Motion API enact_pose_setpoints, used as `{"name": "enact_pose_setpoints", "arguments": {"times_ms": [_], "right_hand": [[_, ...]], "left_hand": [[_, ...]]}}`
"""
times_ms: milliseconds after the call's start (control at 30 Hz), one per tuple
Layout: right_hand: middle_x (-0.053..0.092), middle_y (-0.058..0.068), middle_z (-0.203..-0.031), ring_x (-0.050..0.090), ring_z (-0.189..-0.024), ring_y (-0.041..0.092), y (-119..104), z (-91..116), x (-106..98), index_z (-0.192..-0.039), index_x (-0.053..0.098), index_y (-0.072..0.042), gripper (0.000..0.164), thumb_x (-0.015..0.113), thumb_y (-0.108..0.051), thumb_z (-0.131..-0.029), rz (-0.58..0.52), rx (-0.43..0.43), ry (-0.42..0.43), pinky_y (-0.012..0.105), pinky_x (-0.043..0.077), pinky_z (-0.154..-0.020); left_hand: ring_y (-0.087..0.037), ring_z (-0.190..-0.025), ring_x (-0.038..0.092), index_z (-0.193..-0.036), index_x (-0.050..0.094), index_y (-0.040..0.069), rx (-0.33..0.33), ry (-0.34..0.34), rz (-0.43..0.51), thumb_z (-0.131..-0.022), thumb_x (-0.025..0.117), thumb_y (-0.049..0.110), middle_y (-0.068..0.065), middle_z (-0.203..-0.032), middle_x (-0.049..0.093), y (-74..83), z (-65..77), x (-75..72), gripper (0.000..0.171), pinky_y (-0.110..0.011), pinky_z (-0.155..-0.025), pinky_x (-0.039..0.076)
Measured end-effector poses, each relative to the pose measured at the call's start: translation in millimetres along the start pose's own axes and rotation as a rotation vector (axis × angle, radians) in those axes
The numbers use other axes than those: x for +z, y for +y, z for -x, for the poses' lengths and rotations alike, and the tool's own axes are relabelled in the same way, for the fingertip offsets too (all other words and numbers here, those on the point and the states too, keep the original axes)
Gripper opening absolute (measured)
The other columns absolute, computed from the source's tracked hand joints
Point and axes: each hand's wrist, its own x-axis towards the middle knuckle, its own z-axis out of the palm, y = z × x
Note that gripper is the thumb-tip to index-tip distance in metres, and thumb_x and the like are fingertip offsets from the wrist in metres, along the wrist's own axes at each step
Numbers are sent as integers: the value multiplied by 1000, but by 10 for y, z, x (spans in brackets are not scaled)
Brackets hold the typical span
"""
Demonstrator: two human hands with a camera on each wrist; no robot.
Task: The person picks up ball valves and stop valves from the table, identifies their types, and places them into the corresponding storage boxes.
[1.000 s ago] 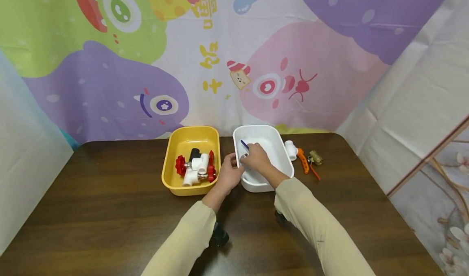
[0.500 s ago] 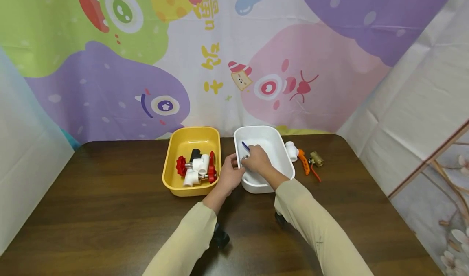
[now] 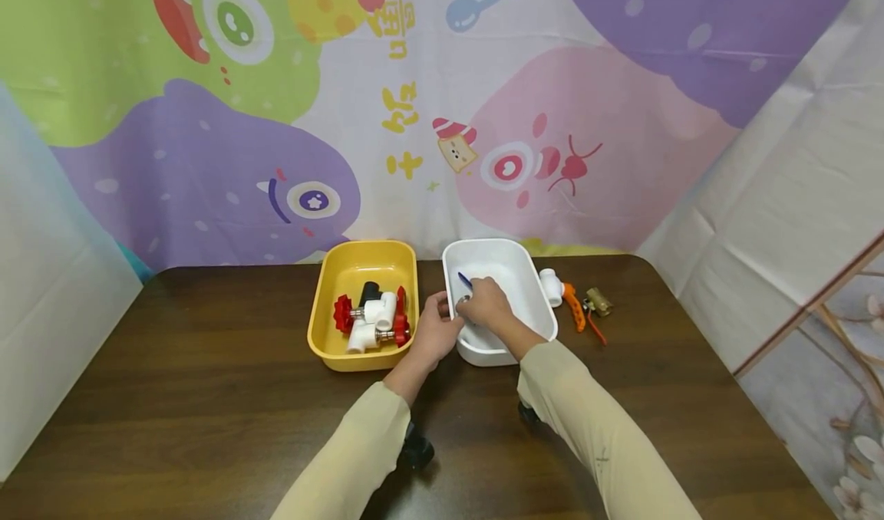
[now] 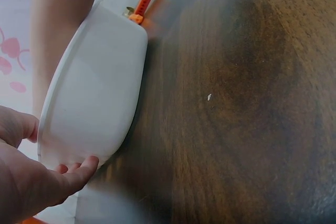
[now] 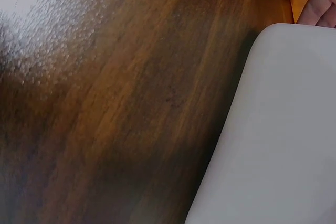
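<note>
My left hand (image 3: 435,332) holds the left wall of a white plastic bin (image 3: 514,271). In the left wrist view, its thumb is at the rim of the bin (image 4: 97,87) and its fingers touch the outer wall. Inside the bin, my right hand (image 3: 488,303) curls round a small metallic piece (image 3: 463,299). A blue bar (image 3: 464,279) sticks out just beyond the fingers. Most of that piece is hidden, so its kind cannot be told. The right wrist view shows the bin's outer wall (image 5: 278,129), with some left-hand fingers (image 5: 317,6) at the top right corner.
To the left stands a yellow bin (image 3: 324,290) with white pipe valves (image 3: 378,311) with red handwheels (image 3: 342,314) and a black piece (image 3: 369,291). Right of the white bin lie a white valve (image 3: 551,286) with an orange handle (image 3: 573,307) and a brass valve (image 3: 598,302) with a red lever.
Both hands stay at the white bin in nearly the same pose. The whole head view has shifted slightly, with everything lower and a little to the right.
</note>
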Motion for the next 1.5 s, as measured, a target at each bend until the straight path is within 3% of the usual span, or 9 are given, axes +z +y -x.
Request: {"name": "enact_pose_setpoints", "arguments": {"times_ms": [833, 1133, 1300, 1500], "right_hand": [[55, 15, -100, 50, -84, 23, 19, 21, -17, -110, 59, 3, 45, 68, -28, -78, -16, 11, -2, 32, 45, -70], [56, 14, -107, 52, -85, 22, 33, 92, -65, -128, 54, -3, 60, 68, -36, -80, -31, 14, 9, 31, 44, -70], [57, 14, -107, 53, -84, 22, 41, 111, -85, -126, 55, -5, 57, 67, -39, -82, -35, 10, 32, 32, 44, -69], [59, 15, -109, 56, -91, 25, 16, 120, -118, -122, 59, -6, 53, 64, -41, -83, -38, -15, 68, 37, 48, -78]], "left_hand": [[-34, -111, 57, -138, 33, -2, 2, -7, 0, -88, 54, 2, -24, -124, 50, 8, -11, 18, 55, -43, -89, 53], [-33, -110, 57, -137, 34, -1, -2, 5, -12, -88, 55, 3, -23, -122, 51, -10, -12, 26, 54, -41, -87, 54], [-34, -111, 57, -137, 35, 0, -3, 7, -14, -87, 54, 3, -23, -123, 51, -9, -15, 34, 54, -42, -88, 53], [-35, -111, 57, -137, 34, -2, 5, 3, -15, -86, 53, 1, -25, -124, 50, -10, -12, 7, 54, -42, -89, 53]]}}
